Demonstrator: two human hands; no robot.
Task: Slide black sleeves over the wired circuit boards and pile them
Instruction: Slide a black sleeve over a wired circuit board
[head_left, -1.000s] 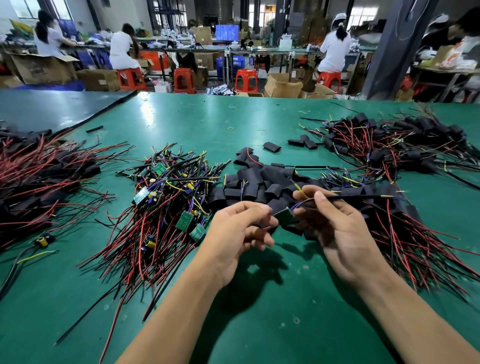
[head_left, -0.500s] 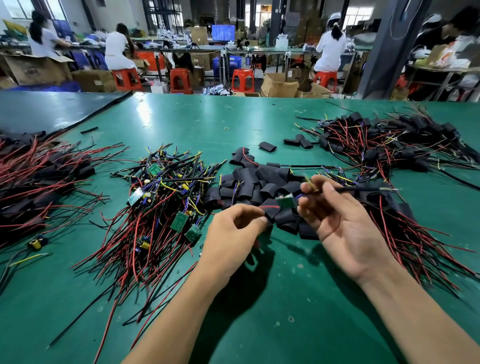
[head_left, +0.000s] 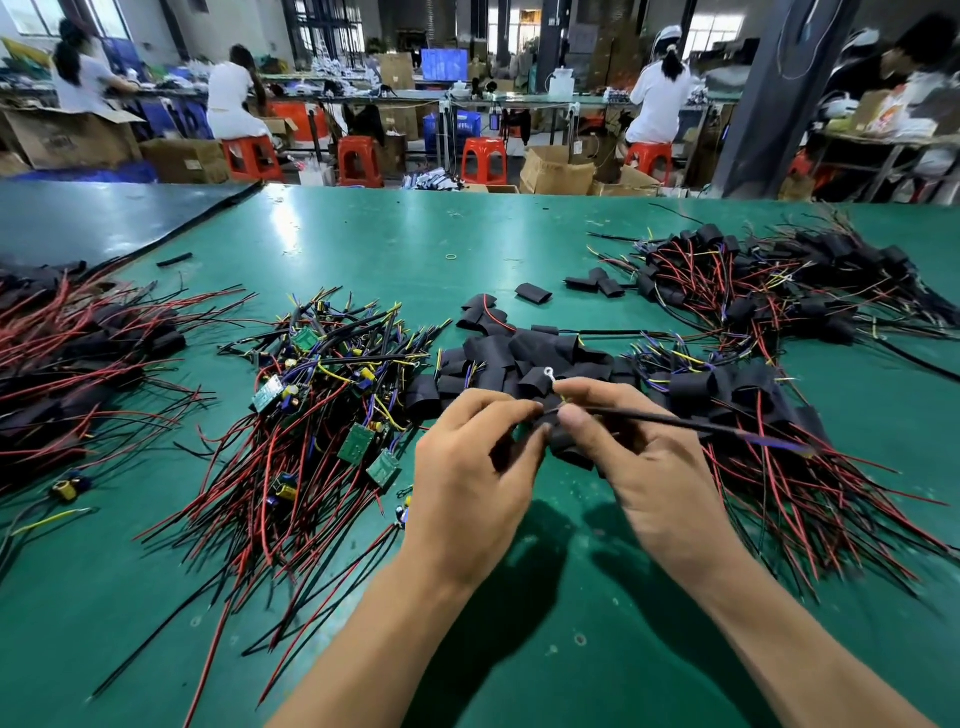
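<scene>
left hand (head_left: 467, 478) grips black sleeve (head_left: 569, 449), right hand (head_left: 654, 467) pinches black wire (head_left: 675, 423)

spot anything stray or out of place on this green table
Mostly sorted piles, but a few strays: a lone yellow capacitor with loose wires lies apart at the left, one black sleeve sits by itself beyond the sleeve heap, and a small yellowish ring lies farther back.

Mid-frame, one black sleeve (head_left: 569, 441), pinched between left hand (head_left: 467, 483) and right hand (head_left: 639, 467), black lead (head_left: 675, 422) jutting toward 3 o'clock. At 12, heaped loose sleeves (head_left: 519, 353), flattened. At 9, tangled bare green boards (head_left: 332, 415), red, black and yellow wires. At 3 and 1, sleeved piles (head_left: 753, 400), wires splayed.
</scene>
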